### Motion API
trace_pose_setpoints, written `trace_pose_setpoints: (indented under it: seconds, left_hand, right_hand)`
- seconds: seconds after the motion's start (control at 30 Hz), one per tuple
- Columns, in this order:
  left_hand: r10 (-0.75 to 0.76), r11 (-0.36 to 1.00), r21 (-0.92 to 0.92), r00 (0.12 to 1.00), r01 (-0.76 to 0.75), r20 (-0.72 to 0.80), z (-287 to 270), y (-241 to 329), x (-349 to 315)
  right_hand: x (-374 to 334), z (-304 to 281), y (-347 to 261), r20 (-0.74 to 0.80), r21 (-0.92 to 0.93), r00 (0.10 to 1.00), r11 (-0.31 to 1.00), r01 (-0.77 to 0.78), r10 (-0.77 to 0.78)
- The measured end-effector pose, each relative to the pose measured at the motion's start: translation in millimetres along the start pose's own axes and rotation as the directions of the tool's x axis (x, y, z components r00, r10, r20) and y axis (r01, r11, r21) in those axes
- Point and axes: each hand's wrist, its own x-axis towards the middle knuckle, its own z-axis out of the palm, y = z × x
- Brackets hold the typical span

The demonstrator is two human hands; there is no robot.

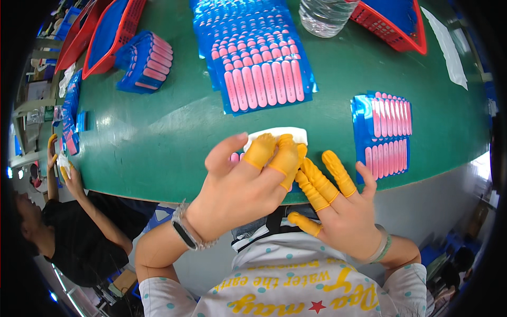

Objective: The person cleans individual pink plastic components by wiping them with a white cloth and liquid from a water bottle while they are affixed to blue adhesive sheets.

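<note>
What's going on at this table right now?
A person wearing yellow finger covers is at a green table. Their left hand holds a white cloth over a mostly hidden sheet of pink strips; their right hand, fingers spread, is close beside it. More blue-backed sheets lie beyond, and a co-worker is off to the left.

The left grip [240, 187] holds a white cloth [280, 135] beside the spread right grip [343, 214].
</note>
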Motion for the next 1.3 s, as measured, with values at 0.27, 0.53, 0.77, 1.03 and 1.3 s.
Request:
trace_pose_setpoints:
  seconds: [0.27, 0.53, 0.77, 1.03, 1.3]
  left_hand:
    - [0.033, 0.998, -0.048, 0.995, -0.028, 0.099, -29, 25, -34]
    - [-0.188, 0.97, -0.137, 0.976, 0.203, 0.113, -50, -6, -63]
    - [-0.584, 0.809, -0.086, 0.779, 0.581, -0.229, -10, -46, -111]
    - [-0.689, 0.72, -0.164, 0.663, 0.675, -0.294, 7, -41, -113]
    - [-0.696, 0.713, -0.163, 0.658, 0.682, -0.287, 8, -41, -103]
  right_hand:
    - [-3, -1, 0, 0.057, -0.014, 0.998, 1.0, 0.021, -0.02]
    - [0, -3, 2, 0.101, -0.021, 0.995, 1.0, 0.005, -0.003]
    - [5, -7, -4, 0.108, -0.027, 0.994, 1.0, -0.006, 0.009]
    - [14, -13, 4, 0.136, -0.006, 0.991, 1.0, 0.009, -0.008]
    - [18, -11, 9, 0.031, -0.033, 0.992, 0.991, 0.127, -0.126]
